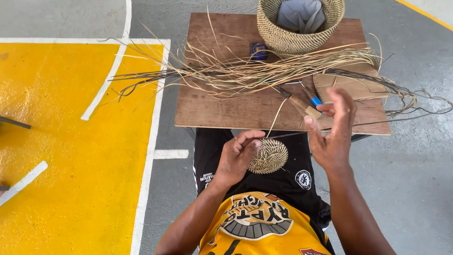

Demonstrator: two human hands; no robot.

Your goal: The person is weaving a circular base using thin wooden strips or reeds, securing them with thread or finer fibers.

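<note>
— Centrally: small round coiled disc (268,156), tightly woven straw, flat, over the lap; pinched at its edge by left hand (238,156).
— And right hand (334,131)?
— Raised beside it, fingers loosely spread, drawing a thin strand (302,133) from the disc.
— Behind?
— Rough plywood board (212,106); long dry fibres (264,71) fanned across; round woven basket (299,33).
</note>
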